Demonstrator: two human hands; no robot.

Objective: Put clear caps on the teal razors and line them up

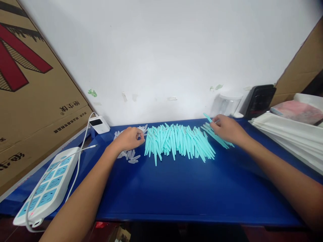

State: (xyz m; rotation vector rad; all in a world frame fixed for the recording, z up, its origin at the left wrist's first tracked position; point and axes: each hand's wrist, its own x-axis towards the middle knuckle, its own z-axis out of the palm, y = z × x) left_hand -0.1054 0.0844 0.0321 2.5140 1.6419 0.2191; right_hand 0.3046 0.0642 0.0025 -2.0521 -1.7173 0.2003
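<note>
A wide heap of slim, tapered turquoise plastic sticks (174, 139) lies across the middle of the blue table. My right hand (227, 127) pinches one turquoise stick (208, 117), which points up and left from the fingertips. Below that hand, a smaller group of the same sticks (217, 136) rests apart from the heap. At the heap's left end is my left hand (130, 138), thumb and index finger curled together; what they hold, if anything, is hidden. Small clear plastic pieces (132, 156) are scattered around and partly under it.
On the left are a power strip (50, 185) with a white cable, a small white device (100, 124) with a dark screen and a large cardboard box (37, 94). A clear jar (229, 103), a black object (259, 101) and stacked white trays (290, 134) stand at the right.
</note>
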